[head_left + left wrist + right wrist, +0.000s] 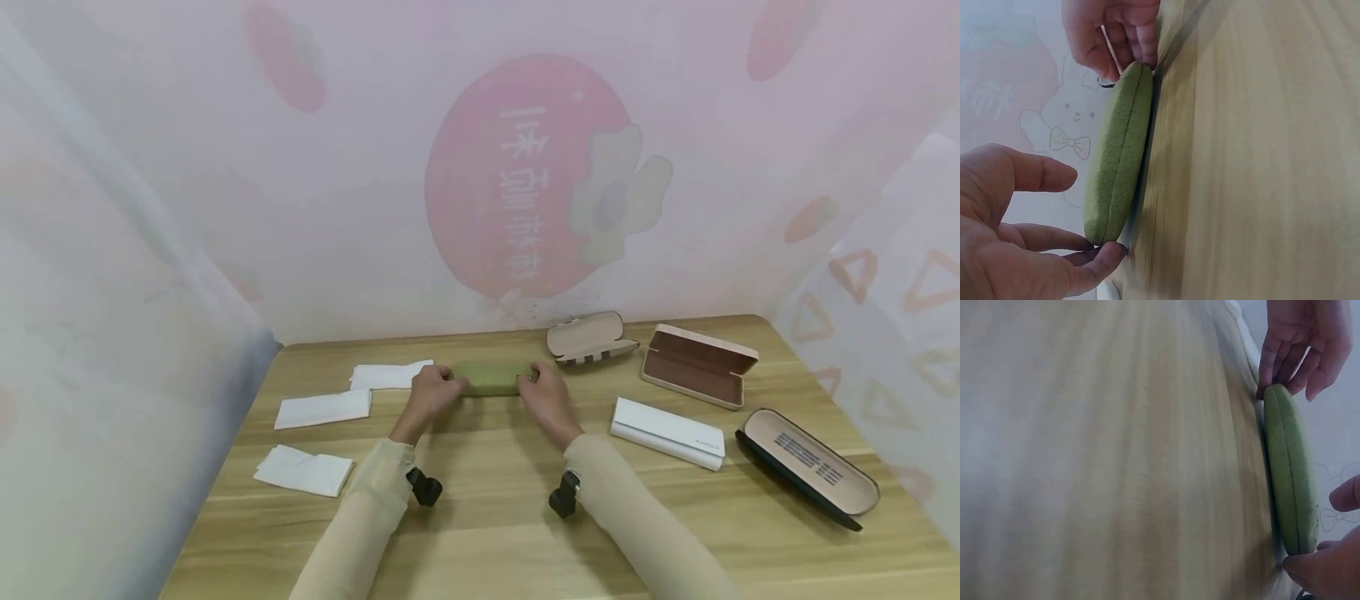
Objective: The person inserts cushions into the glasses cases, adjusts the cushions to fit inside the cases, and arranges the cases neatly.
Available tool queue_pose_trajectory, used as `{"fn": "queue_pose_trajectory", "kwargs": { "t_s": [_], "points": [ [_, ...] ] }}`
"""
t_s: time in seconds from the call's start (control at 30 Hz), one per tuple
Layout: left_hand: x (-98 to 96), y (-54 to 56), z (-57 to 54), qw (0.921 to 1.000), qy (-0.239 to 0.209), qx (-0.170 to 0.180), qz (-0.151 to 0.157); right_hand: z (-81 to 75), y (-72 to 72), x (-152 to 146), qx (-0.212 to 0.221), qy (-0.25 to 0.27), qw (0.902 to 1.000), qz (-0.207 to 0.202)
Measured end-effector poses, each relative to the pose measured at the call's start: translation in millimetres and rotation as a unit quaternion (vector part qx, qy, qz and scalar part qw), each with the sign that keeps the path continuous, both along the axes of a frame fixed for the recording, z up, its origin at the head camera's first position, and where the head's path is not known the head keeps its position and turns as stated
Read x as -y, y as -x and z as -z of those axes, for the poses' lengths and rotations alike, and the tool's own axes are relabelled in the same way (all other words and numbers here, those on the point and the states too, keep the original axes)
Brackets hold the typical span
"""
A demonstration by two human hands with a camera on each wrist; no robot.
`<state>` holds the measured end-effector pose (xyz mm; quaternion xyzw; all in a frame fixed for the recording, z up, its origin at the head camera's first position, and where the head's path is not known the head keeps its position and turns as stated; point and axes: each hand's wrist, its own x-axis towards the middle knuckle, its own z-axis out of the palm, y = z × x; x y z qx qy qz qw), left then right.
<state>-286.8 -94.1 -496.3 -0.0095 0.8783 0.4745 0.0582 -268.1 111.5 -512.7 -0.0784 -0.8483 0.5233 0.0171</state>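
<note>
A green fabric-covered glasses case [491,377] lies closed, low over the table toward its back edge. My left hand [437,388] holds its left end; the left wrist view shows bent fingertips [1110,253] against that end and the thumb apart from it. At the opposite end is my right hand [545,397], its fingers curled at the tip of the case. In the right wrist view the case [1289,469] stands between both hands, its seam running lengthwise. That view also shows the right thumb lifted off the case.
Folded white cloths [322,408] lie on the left. Behind and to the right, a striped case [588,337] and a brown-lined case [693,367] stand open. Nearer are a closed white case [667,432] and an open dark case [810,467]. A printed wall [360,208] rises behind the table.
</note>
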Motion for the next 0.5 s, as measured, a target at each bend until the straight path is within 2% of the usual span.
{"fn": "queue_pose_trajectory", "kwargs": {
  "t_s": [0.27, 0.5],
  "points": [
    [2.4, 10.9, -1.4, 0.9995, 0.004, 0.017, -0.025, 6.8, 26.0, 9.7, -0.022, 0.012, 0.9997, -0.002],
    [6.1, 22.0, 0.4, 0.9990, -0.008, 0.017, -0.040, 15.2, 43.9, 9.1, -0.015, 0.007, 0.9991, -0.039]
  ]
}}
